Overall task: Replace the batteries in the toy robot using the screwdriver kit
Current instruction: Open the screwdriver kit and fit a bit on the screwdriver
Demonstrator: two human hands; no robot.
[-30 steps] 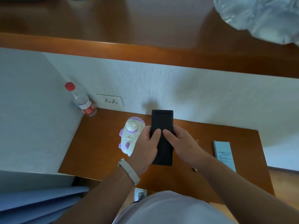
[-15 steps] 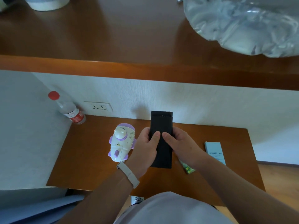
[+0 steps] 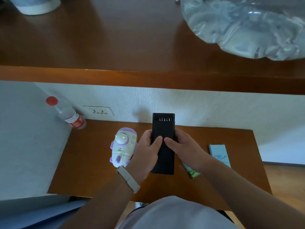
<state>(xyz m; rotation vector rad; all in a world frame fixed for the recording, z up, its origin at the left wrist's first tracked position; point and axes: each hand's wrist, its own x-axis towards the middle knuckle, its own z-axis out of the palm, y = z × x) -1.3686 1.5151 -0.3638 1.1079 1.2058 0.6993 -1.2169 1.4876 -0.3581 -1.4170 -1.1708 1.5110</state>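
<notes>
Grip: both hands, left (image 3: 147,154) and right (image 3: 184,150), clasp the kit (image 3: 163,144), thumbs on top
Kit: between the hands, above the bench (image 3: 92,162), bit tips showing at its far end
Robot (image 3: 123,147): on the bench, just left of the grip
Batteries (image 3: 191,171): under the right wrist
Box (image 3: 219,154): right of the grip

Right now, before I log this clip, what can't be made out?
- Bit types in the black kit: head view, the tips at its far end are too small.
- Green battery pack: mostly hidden under the right hand.
- Toy robot: its near edge sits behind the left hand.
- Print on the blue box: too small.
</notes>
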